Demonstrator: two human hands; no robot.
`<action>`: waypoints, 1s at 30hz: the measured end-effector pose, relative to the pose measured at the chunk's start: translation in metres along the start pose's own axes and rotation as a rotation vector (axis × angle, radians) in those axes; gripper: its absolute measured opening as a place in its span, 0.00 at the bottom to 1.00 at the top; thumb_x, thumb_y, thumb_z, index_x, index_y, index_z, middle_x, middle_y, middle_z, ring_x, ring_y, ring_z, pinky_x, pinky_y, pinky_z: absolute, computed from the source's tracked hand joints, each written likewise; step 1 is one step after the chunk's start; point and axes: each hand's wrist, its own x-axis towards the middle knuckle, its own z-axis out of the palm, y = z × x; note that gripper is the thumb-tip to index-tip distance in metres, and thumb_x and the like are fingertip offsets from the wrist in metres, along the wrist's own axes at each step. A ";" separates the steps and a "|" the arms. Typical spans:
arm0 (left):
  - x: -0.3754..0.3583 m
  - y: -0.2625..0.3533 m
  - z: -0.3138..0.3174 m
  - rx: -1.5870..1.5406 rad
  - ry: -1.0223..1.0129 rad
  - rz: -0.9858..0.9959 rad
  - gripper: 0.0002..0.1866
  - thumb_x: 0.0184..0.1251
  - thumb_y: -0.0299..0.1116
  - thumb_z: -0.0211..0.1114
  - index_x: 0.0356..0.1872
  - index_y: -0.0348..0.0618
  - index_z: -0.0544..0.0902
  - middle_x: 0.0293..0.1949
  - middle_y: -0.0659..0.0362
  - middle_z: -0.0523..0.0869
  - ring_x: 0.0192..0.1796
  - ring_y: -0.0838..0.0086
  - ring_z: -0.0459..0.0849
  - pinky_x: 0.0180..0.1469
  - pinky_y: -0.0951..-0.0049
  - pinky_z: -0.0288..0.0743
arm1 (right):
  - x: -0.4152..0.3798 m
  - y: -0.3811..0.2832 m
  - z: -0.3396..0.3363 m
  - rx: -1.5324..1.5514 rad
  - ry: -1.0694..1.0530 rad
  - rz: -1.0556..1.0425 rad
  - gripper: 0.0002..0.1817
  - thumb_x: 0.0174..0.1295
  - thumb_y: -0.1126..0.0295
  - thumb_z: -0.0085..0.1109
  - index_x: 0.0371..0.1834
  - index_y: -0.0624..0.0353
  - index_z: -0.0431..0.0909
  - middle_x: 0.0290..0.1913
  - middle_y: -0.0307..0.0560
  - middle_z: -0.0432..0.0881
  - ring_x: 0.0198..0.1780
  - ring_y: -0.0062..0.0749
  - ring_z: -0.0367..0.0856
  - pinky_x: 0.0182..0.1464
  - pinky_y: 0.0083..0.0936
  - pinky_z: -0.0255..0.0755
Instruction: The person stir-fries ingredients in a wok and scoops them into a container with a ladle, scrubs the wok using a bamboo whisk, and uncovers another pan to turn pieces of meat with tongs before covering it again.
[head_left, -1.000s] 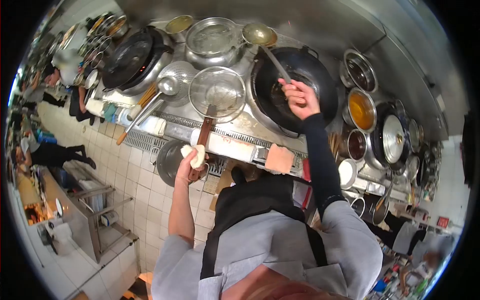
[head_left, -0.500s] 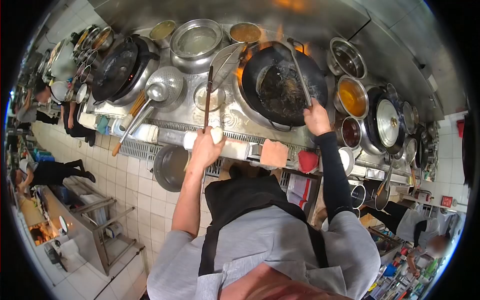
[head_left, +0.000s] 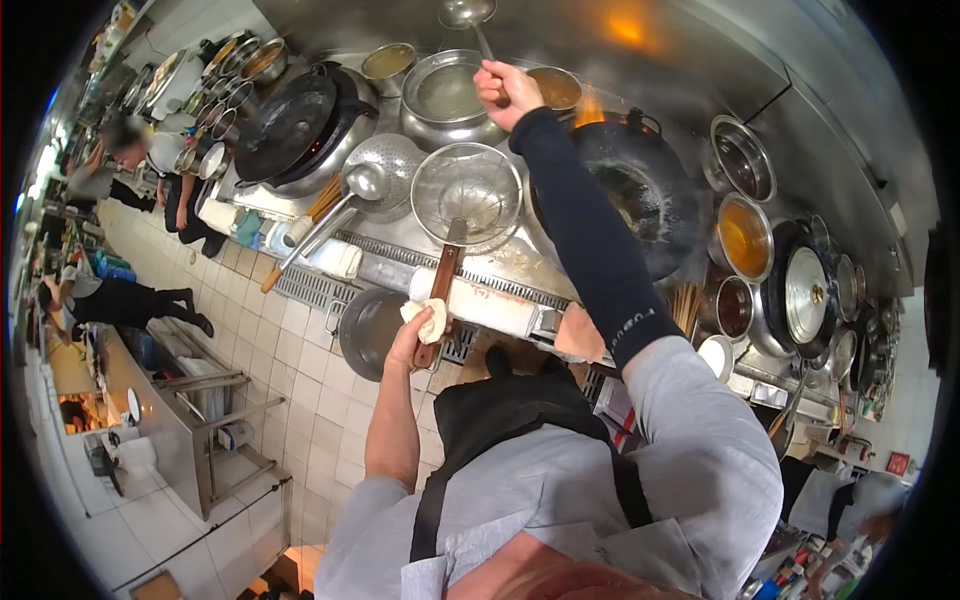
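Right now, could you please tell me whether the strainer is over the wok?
No, the left hand holds the strainer to the left of the wok.

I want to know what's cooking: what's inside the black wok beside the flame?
A pale, shiny patch shows inside the black wok; liquid or steam, I can't tell. The dark sleeve covers the wok's left part, hiding anything there.

The right hand, lately at the near rim of the wok, now reaches left of it beside a brown-filled pot, the ladle swung toward the back wall. The strainer, edge-on moments ago, shows its open face again as flames shrink behind the wok.
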 end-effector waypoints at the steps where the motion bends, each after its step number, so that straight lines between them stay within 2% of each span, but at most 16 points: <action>1: -0.005 0.003 0.001 -0.022 0.049 -0.006 0.22 0.78 0.46 0.66 0.63 0.42 0.81 0.49 0.58 0.90 0.46 0.72 0.89 0.44 0.70 0.82 | 0.014 0.010 -0.009 0.086 -0.072 0.025 0.07 0.77 0.71 0.54 0.39 0.59 0.71 0.28 0.34 0.69 0.22 0.14 0.63 0.23 0.17 0.57; 2: -0.014 0.006 -0.002 -0.031 0.108 0.017 0.22 0.78 0.44 0.67 0.63 0.41 0.81 0.50 0.58 0.90 0.48 0.72 0.89 0.47 0.69 0.83 | 0.024 0.025 -0.020 0.171 -0.143 0.050 0.05 0.77 0.70 0.54 0.42 0.59 0.73 0.29 0.34 0.70 0.22 0.14 0.63 0.22 0.18 0.57; 4: -0.033 0.012 -0.017 -0.045 0.214 0.065 0.23 0.77 0.42 0.69 0.64 0.37 0.80 0.52 0.57 0.90 0.52 0.71 0.90 0.52 0.67 0.85 | -0.013 0.068 -0.050 0.198 -0.292 0.005 0.05 0.77 0.69 0.55 0.50 0.58 0.76 0.30 0.33 0.71 0.21 0.13 0.63 0.19 0.18 0.57; 6: -0.062 0.009 -0.027 -0.011 0.343 0.227 0.24 0.78 0.41 0.68 0.65 0.35 0.79 0.56 0.54 0.89 0.52 0.68 0.90 0.54 0.66 0.86 | -0.067 0.111 -0.071 0.440 -0.265 0.081 0.09 0.76 0.68 0.57 0.55 0.55 0.77 0.29 0.32 0.71 0.19 0.14 0.62 0.16 0.20 0.55; 9: -0.105 0.005 -0.034 -0.123 0.274 0.301 0.22 0.80 0.41 0.63 0.64 0.35 0.79 0.55 0.49 0.89 0.47 0.65 0.91 0.49 0.64 0.87 | -0.074 0.129 -0.098 0.155 0.081 -0.026 0.10 0.75 0.70 0.56 0.56 0.55 0.76 0.29 0.32 0.71 0.18 0.14 0.61 0.15 0.20 0.53; 10: -0.115 0.000 -0.042 -0.128 0.274 0.314 0.21 0.80 0.42 0.62 0.63 0.36 0.79 0.54 0.48 0.90 0.46 0.65 0.91 0.47 0.64 0.87 | -0.061 0.119 -0.099 -0.131 0.239 -0.073 0.09 0.71 0.70 0.57 0.52 0.58 0.79 0.25 0.35 0.73 0.16 0.19 0.66 0.15 0.22 0.58; 12: -0.124 -0.004 -0.046 -0.120 0.295 0.330 0.20 0.81 0.42 0.60 0.62 0.37 0.79 0.53 0.47 0.90 0.42 0.66 0.90 0.44 0.65 0.87 | -0.018 0.109 -0.129 -0.876 0.399 -0.197 0.07 0.66 0.70 0.56 0.37 0.61 0.82 0.20 0.40 0.75 0.13 0.30 0.71 0.16 0.30 0.66; 14: -0.133 0.002 -0.034 -0.090 0.337 0.342 0.19 0.81 0.42 0.60 0.61 0.37 0.80 0.51 0.46 0.90 0.39 0.67 0.90 0.41 0.67 0.87 | 0.016 0.104 -0.132 -1.074 0.326 -0.146 0.08 0.65 0.71 0.56 0.30 0.61 0.80 0.18 0.43 0.75 0.13 0.34 0.72 0.17 0.35 0.66; 18: -0.126 0.015 -0.012 -0.040 0.314 0.361 0.19 0.80 0.40 0.61 0.60 0.36 0.80 0.50 0.46 0.90 0.44 0.67 0.90 0.42 0.68 0.87 | 0.046 0.096 -0.127 -1.462 0.172 -0.039 0.15 0.62 0.73 0.55 0.16 0.60 0.77 0.14 0.49 0.74 0.12 0.42 0.73 0.18 0.46 0.66; 19: -0.123 0.019 -0.005 -0.030 0.307 0.370 0.19 0.80 0.40 0.61 0.60 0.36 0.80 0.49 0.46 0.90 0.46 0.66 0.90 0.43 0.68 0.88 | 0.049 0.096 -0.120 -0.636 0.293 0.089 0.12 0.65 0.76 0.56 0.21 0.61 0.74 0.17 0.46 0.72 0.15 0.35 0.72 0.18 0.35 0.65; 22: -0.108 0.026 0.005 -0.026 0.227 0.346 0.19 0.78 0.37 0.64 0.62 0.37 0.79 0.50 0.47 0.90 0.46 0.66 0.90 0.43 0.66 0.88 | 0.030 0.070 -0.124 0.597 0.108 0.459 0.09 0.68 0.80 0.56 0.30 0.61 0.68 0.23 0.41 0.69 0.19 0.24 0.69 0.20 0.22 0.62; 23: -0.104 0.028 0.011 -0.005 0.224 0.342 0.19 0.79 0.39 0.62 0.61 0.36 0.79 0.50 0.46 0.90 0.46 0.66 0.90 0.44 0.67 0.88 | 0.008 0.072 -0.125 0.596 0.081 0.404 0.12 0.70 0.82 0.55 0.34 0.59 0.61 0.28 0.37 0.66 0.22 0.17 0.65 0.22 0.13 0.62; 24: -0.099 0.027 0.016 -0.023 0.209 0.333 0.19 0.79 0.38 0.62 0.61 0.35 0.79 0.50 0.46 0.90 0.45 0.66 0.90 0.44 0.67 0.88 | -0.013 0.079 -0.128 0.600 0.059 0.319 0.06 0.71 0.81 0.55 0.41 0.65 0.66 0.29 0.39 0.68 0.21 0.16 0.66 0.20 0.14 0.61; 25: -0.093 0.028 0.020 -0.037 0.192 0.324 0.19 0.79 0.38 0.62 0.61 0.35 0.79 0.50 0.46 0.90 0.45 0.66 0.91 0.43 0.67 0.88 | -0.036 0.083 -0.132 0.566 0.035 0.277 0.06 0.72 0.79 0.55 0.45 0.68 0.68 0.30 0.39 0.69 0.21 0.16 0.66 0.19 0.14 0.61; 28: -0.078 0.035 0.035 -0.024 0.102 0.263 0.18 0.79 0.36 0.62 0.60 0.33 0.79 0.49 0.46 0.90 0.41 0.66 0.91 0.43 0.67 0.88 | -0.107 0.076 -0.136 0.439 0.015 0.173 0.15 0.75 0.74 0.56 0.58 0.73 0.70 0.32 0.38 0.70 0.21 0.14 0.66 0.17 0.14 0.59; 30: -0.066 0.037 0.043 0.030 0.014 0.237 0.18 0.80 0.36 0.61 0.59 0.33 0.79 0.49 0.46 0.90 0.40 0.66 0.91 0.43 0.67 0.88 | -0.162 0.053 -0.126 0.327 0.023 0.125 0.16 0.75 0.72 0.56 0.61 0.70 0.71 0.31 0.35 0.69 0.21 0.12 0.64 0.16 0.14 0.57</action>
